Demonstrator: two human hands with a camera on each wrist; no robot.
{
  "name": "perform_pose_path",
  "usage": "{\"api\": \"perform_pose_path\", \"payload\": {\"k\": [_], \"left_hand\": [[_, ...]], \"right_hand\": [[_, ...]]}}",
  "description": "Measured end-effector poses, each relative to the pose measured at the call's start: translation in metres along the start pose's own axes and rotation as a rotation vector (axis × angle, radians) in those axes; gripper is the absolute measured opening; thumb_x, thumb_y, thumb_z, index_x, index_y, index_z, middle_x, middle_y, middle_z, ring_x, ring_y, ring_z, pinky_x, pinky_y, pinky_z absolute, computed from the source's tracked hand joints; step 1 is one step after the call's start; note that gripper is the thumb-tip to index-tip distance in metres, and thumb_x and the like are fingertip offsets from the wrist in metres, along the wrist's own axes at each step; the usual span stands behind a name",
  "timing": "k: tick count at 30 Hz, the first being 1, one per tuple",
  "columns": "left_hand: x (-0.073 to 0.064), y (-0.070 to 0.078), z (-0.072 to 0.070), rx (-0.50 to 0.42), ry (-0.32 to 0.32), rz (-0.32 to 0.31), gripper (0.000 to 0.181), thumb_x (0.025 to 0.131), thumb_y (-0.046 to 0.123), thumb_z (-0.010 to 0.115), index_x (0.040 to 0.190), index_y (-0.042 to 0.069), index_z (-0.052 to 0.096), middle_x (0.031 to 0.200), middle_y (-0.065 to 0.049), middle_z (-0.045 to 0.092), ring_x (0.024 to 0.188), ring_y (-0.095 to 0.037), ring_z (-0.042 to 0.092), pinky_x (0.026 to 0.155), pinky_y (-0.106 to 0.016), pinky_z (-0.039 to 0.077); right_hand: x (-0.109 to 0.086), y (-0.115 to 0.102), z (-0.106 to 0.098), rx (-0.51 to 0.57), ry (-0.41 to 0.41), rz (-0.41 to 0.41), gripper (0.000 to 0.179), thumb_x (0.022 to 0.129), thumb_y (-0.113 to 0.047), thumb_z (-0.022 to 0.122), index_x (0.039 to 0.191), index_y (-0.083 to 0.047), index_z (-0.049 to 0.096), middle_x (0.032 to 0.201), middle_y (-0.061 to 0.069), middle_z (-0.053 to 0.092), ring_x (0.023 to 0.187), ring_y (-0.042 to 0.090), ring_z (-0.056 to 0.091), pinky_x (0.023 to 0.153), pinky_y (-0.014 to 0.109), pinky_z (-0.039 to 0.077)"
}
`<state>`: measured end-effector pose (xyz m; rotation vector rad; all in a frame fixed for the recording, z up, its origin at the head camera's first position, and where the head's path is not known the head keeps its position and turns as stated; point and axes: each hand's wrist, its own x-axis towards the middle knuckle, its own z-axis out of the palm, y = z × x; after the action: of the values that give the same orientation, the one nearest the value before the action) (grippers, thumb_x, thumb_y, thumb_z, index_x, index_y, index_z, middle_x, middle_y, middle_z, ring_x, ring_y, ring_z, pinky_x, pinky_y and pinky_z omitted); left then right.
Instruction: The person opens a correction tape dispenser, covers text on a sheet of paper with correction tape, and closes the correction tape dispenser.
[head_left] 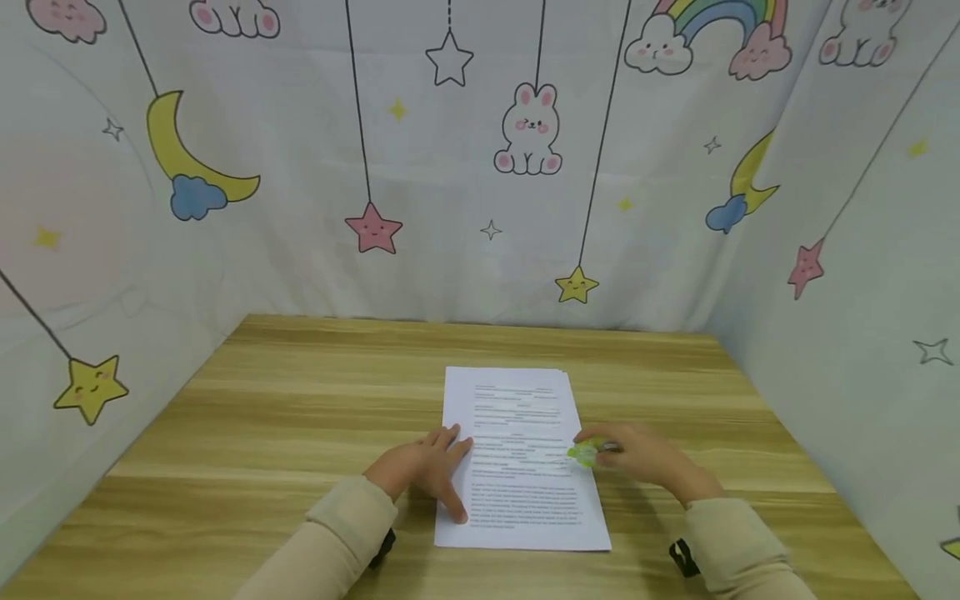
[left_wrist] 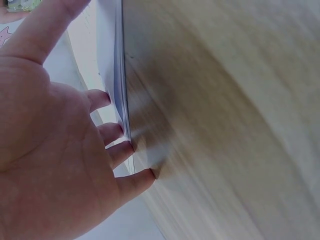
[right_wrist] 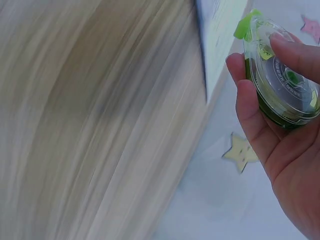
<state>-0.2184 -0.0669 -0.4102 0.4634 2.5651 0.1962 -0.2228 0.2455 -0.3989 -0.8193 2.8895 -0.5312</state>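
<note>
A stack of printed paper (head_left: 525, 508) lies on the wooden table, with several lines in its upper half broken by white gaps. My left hand (head_left: 427, 467) rests spread at the stack's left edge. In the left wrist view the fingertips (left_wrist: 127, 145) of that hand sit along the side of the sheets (left_wrist: 111, 55). My right hand (head_left: 637, 454) holds a green, clear-cased correction tape (right_wrist: 282, 75) between thumb and fingers. Its green tip (right_wrist: 245, 26) points toward the page, over the right ends of the lines in the head view.
The wooden table (head_left: 315, 375) runs back to a white curtain (head_left: 450, 192) printed with stars, moons and rabbits. The same cloth hangs at both sides. Dark wrist straps (head_left: 683, 557) show below the rolled sleeves (head_left: 731, 533).
</note>
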Motion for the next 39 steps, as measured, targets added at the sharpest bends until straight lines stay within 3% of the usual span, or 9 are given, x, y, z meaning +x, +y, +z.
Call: {"api": "perform_pose_path", "payload": {"k": [7,17,29,39], "left_hand": [[0.000,-0.001,0.000,-0.002,-0.002,0.001,0.105,0.065,0.053,0.076,0.147,0.016,0.021,0.155,-0.009,0.008,0.142,-0.030,0.009,0.112,-0.050,0.019],[0.001,-0.001,0.000,-0.001,-0.006,0.007,0.105,0.065,0.053,0.076,0.147,0.015,0.021,0.155,-0.010,0.009,0.142,-0.031,0.010,0.112,-0.050,0.019],[0.001,-0.002,0.000,-0.008,-0.008,0.014,0.105,0.065,0.052,0.076,0.147,0.014,0.021,0.155,-0.010,0.008,0.142,-0.031,0.009,0.113,-0.049,0.017],[0.001,-0.001,0.000,0.011,-0.010,0.007,0.105,0.065,0.053,0.076,0.147,0.015,0.021,0.155,-0.010,0.008,0.142,-0.031,0.009,0.114,-0.048,0.016]], "right_hand": [[0.017,-0.027,0.018,-0.074,-0.031,-0.136,0.029,0.083,-0.012,0.064,0.110,-0.024,0.064,0.104,-0.001,0.066,0.094,0.017,0.060,0.076,0.034,0.048],[0.032,-0.047,0.031,-0.047,-0.063,-0.178,0.029,0.083,-0.009,0.062,0.109,-0.022,0.065,0.099,-0.002,0.066,0.089,0.011,0.058,0.078,0.033,0.047],[0.039,-0.052,0.031,-0.127,-0.070,-0.171,0.027,0.083,-0.007,0.063,0.105,-0.022,0.066,0.085,-0.004,0.062,0.070,0.005,0.046,0.062,0.023,0.040],[0.042,-0.052,0.034,-0.190,-0.050,-0.237,0.027,0.083,-0.008,0.062,0.103,-0.026,0.066,0.081,-0.005,0.059,0.063,0.004,0.041,0.056,0.019,0.035]]}}
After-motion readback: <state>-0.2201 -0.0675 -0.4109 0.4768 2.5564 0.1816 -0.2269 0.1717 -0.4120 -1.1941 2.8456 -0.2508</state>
